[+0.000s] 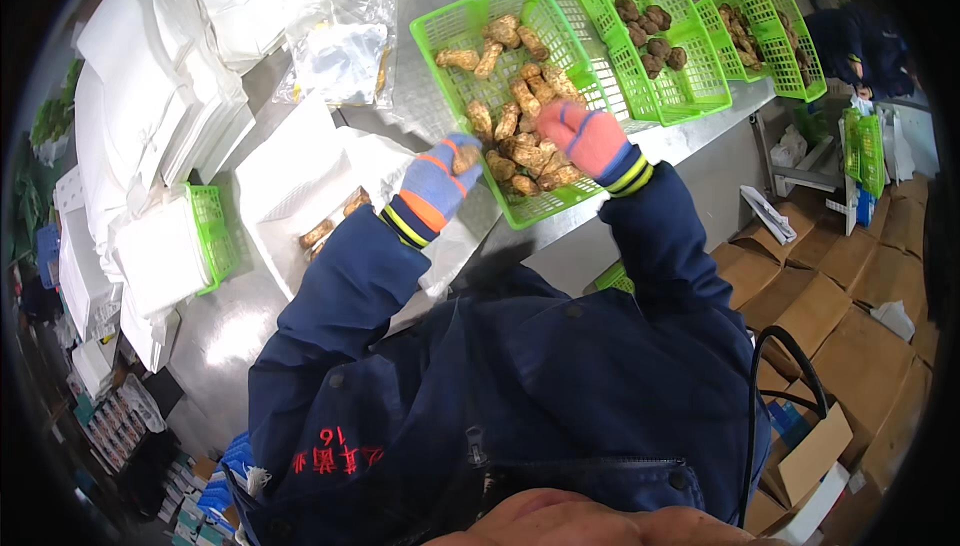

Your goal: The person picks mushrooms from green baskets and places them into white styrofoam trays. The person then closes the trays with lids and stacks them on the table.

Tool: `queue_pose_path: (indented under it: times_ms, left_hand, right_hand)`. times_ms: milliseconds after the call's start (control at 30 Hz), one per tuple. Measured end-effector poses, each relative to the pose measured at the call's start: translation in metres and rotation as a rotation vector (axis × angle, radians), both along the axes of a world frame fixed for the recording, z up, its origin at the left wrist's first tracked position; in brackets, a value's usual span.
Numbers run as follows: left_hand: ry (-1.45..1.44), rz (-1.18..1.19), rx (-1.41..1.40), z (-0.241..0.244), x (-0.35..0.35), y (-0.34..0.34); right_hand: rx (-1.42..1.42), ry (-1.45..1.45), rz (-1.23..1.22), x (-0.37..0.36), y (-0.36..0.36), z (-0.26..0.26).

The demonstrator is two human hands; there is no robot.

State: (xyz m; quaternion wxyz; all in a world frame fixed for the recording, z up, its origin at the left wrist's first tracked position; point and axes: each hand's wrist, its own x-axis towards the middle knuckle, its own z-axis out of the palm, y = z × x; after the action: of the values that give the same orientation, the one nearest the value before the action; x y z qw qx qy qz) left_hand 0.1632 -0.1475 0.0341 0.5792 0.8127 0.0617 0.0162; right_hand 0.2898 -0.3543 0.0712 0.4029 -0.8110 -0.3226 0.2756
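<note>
My left hand (439, 184), in a blue and orange knit glove, grips a brown mushroom (466, 160) beside the near left wall of a green plastic basket (517, 220). Over the basket's right side is my right hand (586, 137) in a pink and blue glove; its fingertips reach down among thick-stemmed mushrooms, and whether they hold one I cannot tell. Several such mushrooms (525, 148) lie in the basket, which stands tilted to my view on the metal table. Left of it, a white paper-lined box (281, 238) holds several mushrooms (316, 233), partly hidden by my left sleeve.
More green baskets (712, 96) with round dark mushrooms (652, 21) stand at the back right. Stacks of white sheets (139, 88) and a clear plastic bag (345, 58) occupy the left and back. Cardboard boxes (832, 336) cover the floor at right. Another person (862, 51) stands beyond.
</note>
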Motion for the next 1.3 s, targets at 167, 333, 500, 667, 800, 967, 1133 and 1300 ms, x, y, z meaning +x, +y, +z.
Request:
queue_pose_path:
  times_ms: [167, 333, 500, 667, 800, 967, 1133, 1300]
  left_hand:
    - [-0.203, -0.370, 0.662, 0.002, 0.007, -0.018]
    - [0.039, -0.427, 0.658, -0.009, -0.007, -0.009]
    - [0.019, -0.501, 0.705, 0.005, -0.009, -0.018]
    - [-0.380, -0.652, 0.728, 0.002, 0.025, -0.053]
    - [0.000, -0.899, 0.952, -0.018, 0.052, -0.080]
    - [-0.014, -0.746, 1.214, -0.017, 0.078, -0.057]
    - [0.060, -0.467, 1.163, 0.013, 0.094, -0.003]
    - [-0.043, -0.217, 0.566, 0.018, 0.084, 0.033]
  right_hand:
    - [-0.573, -0.030, 0.351, -0.038, 0.005, -0.027]
    - [-0.501, -0.249, 0.207, 0.016, 0.046, -0.032]
    - [-0.134, -0.256, -0.052, 0.078, 0.035, -0.005]
    - [-0.588, -0.438, -0.013, 0.045, -0.018, -0.036]
    - [-0.476, -0.602, -0.122, 0.025, -0.002, -0.072]
    - [0.482, 0.591, -0.426, 0.045, 0.032, -0.071]
    - [0.345, 0.292, -0.171, 0.066, -0.004, 0.005]
    - [-0.538, -0.405, -0.210, 0.005, -0.042, -0.053]
